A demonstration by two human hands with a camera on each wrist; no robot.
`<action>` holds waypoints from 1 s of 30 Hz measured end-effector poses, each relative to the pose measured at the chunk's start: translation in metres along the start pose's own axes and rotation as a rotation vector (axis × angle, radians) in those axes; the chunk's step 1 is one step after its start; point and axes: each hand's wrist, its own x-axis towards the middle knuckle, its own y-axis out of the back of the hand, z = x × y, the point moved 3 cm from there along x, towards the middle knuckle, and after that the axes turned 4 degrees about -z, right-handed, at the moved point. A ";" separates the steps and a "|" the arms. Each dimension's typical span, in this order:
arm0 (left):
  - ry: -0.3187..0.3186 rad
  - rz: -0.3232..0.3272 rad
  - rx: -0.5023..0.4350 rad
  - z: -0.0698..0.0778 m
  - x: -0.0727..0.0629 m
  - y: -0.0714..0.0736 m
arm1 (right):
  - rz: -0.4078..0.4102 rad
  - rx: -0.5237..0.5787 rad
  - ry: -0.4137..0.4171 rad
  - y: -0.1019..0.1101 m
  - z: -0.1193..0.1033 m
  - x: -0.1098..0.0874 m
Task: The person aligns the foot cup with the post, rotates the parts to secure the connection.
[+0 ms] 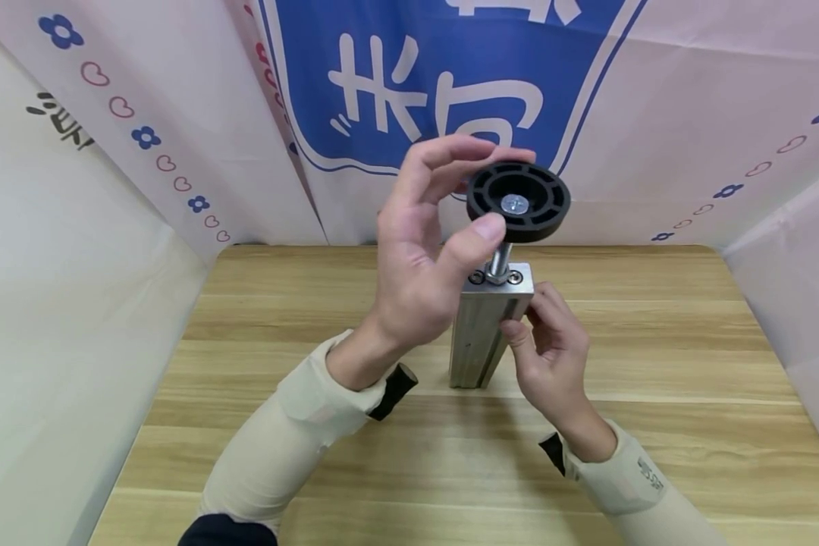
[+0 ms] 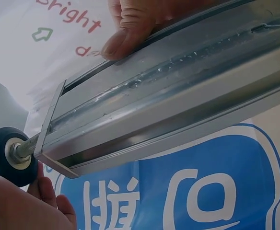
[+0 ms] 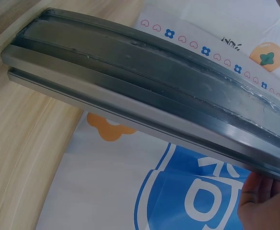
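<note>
An aluminium profile stands upright on the wooden table, with a metal end plate screwed to its top. Out of that plate rises a threaded stud carrying a round black levelling foot, its ribbed face turned up. My left hand pinches the foot's rim, thumb at the near side and fingers behind. Lower down, my right hand grips the profile's right side between thumb and fingers. The left wrist view shows the stud and nut between foot and plate. Long grooves run along the profile in the right wrist view.
The wooden table extends around the profile. Behind it hangs a white sheet with a blue printed panel. White sheets also close off both sides. A black wrist attachment sticks out by the left cuff.
</note>
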 end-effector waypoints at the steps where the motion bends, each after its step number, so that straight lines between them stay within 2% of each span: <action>1: 0.007 -0.012 -0.022 0.000 0.000 0.000 | 0.000 -0.003 -0.001 0.000 0.000 0.000; 6: 0.036 -0.060 -0.100 -0.001 -0.001 -0.002 | -0.001 -0.011 -0.004 0.000 0.000 0.000; 10: 0.048 -0.065 -0.125 -0.001 -0.003 -0.002 | 0.002 -0.008 -0.006 0.000 0.000 0.000; 13: 0.031 -0.047 -0.101 -0.001 -0.003 -0.002 | 0.002 -0.007 -0.005 0.000 0.000 0.000; 20: -0.049 0.005 0.021 -0.001 -0.002 0.002 | 0.004 -0.007 -0.003 0.000 0.000 0.000; 30: -0.061 0.042 0.051 -0.002 -0.005 0.003 | 0.008 0.003 -0.005 0.000 0.001 0.000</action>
